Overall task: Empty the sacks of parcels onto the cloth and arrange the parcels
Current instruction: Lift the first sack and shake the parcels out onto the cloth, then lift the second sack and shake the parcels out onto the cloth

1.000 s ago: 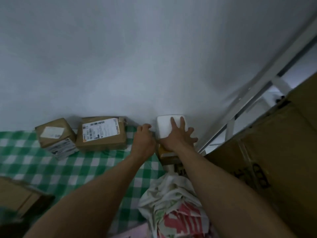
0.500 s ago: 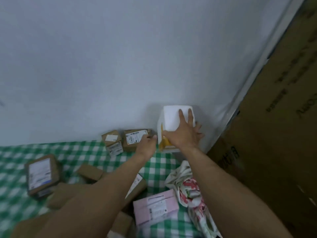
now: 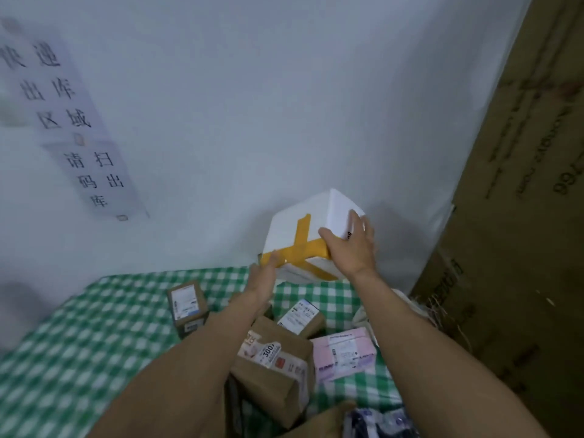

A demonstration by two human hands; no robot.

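A white foam box [image 3: 295, 230] crossed with yellow tape sits tilted at the far edge of the green checked cloth [image 3: 94, 330], close to the white wall. My right hand [image 3: 350, 245] holds its upper right corner, thumb on the taped face and fingers over the adjoining side. The fingertips of my left hand [image 3: 267, 271] touch the box's lower left edge at the tape. Nearer to me on the cloth lie a small brown parcel [image 3: 187, 306], a second labelled brown parcel [image 3: 301, 317], a pink parcel [image 3: 346, 357] and a larger brown parcel [image 3: 271, 371].
Large cardboard sheets [image 3: 512, 241] stand along the right side. A paper sign [image 3: 72, 128] with black characters hangs on the wall at left. Crumpled pale sack fabric [image 3: 363, 314] lies by the pink parcel, and a dark patterned bag [image 3: 379, 422] shows at the bottom edge.
The white box has tipped up from lying against the wall and now shows its taped face. My right hand shifted to its corner, my left to its lower edge. The view pulled back.
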